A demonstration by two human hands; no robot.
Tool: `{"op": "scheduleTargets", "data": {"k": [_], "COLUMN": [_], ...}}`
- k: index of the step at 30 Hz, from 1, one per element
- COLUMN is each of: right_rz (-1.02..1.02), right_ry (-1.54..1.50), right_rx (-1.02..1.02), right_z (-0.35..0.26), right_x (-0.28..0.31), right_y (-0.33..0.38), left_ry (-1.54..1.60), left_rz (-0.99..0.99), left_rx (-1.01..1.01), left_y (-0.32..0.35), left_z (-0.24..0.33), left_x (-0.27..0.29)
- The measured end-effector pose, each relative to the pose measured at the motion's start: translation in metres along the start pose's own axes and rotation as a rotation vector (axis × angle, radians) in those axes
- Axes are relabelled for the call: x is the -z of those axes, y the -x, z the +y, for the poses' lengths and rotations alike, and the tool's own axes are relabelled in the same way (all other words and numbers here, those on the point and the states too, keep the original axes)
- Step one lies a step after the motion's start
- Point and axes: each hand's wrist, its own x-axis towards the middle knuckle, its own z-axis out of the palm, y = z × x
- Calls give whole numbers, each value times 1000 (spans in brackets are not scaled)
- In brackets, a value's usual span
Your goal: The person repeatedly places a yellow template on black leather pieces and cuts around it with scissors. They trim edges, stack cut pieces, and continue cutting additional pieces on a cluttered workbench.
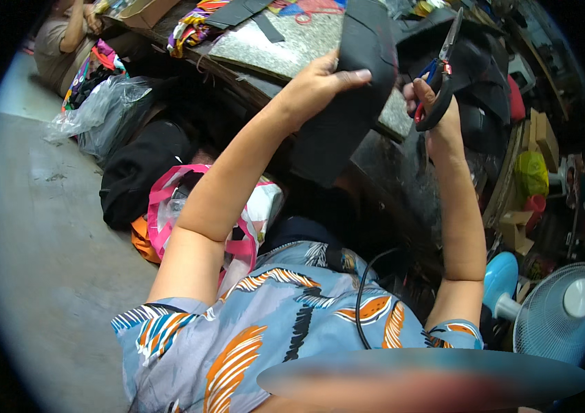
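Observation:
My left hand [316,88] grips a long black sheet piece [343,122], with the thumb on its upper face and the fingers hidden behind it. The piece hangs down at a slant over the table's near edge; it looks like leather or foam, but I cannot tell which. To its right, my right hand [440,122] is closed around a pair of scissors [451,39] with black and red handles. Their blades point up and away from me, apart from the black piece, and look nearly closed. More black material [475,65] lies heaped behind the right hand.
A speckled stone-like slab [265,51] lies on the worktable, with dark scraps on it. Bags, including a clear plastic one [115,103] and a pink-edged one [162,199], crowd the floor at left. Another person [58,48] sits far left. A fan [554,310] stands right.

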Motion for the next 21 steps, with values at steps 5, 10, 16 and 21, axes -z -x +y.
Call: {"op": "scheduleTargets", "data": {"k": [5, 10, 16, 21], "right_rz": [108, 64, 3, -183], "right_ry": [-105, -119, 66, -82], "right_rx": [188, 145, 53, -209], "right_z": [13, 19, 22, 16], "right_x": [-4, 19, 52, 56], "right_y": [45, 79, 124, 170], "left_ry": [-87, -145, -159, -110], "left_rz": [-109, -110, -6, 87], "left_rx": [51, 190, 90, -5], "left_y": [30, 47, 52, 51], "left_z": [0, -4, -1, 4], "left_x": [-46, -49, -45, -41]}}
